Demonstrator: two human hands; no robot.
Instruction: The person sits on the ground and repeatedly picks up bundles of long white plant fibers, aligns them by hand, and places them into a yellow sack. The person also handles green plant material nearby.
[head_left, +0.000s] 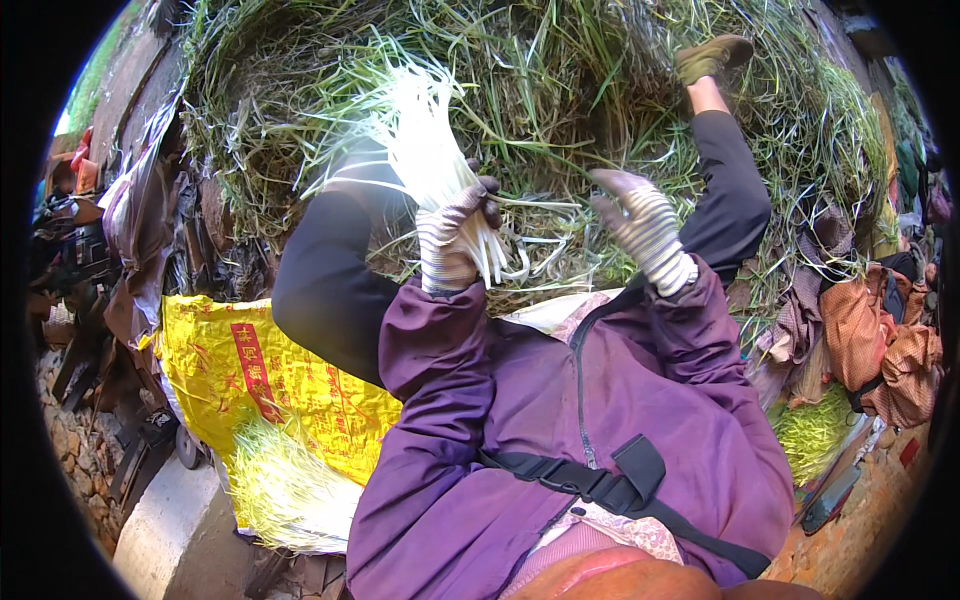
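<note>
My left hand (454, 232), in a striped knit glove with dark fingertips, grips a bunch of long stalks (431, 150). Their pale stems hang below the fist and their thin green leaves fan out above it. To the right, my right hand (630, 217), in a matching striped glove, is raised with its fingers spread. A few loose stalks lie between the two hands. A large heap of green and dry leafy stalks (562, 90) spreads before me, around my legs.
At lower left, a pile of pale stalks (292, 487) lies on a yellow woven sack (337, 405) bearing writing. More yellow-green stalks (814, 435) lie at right, below orange checked cloth (855, 330). A concrete block (176, 495) stands at lower left.
</note>
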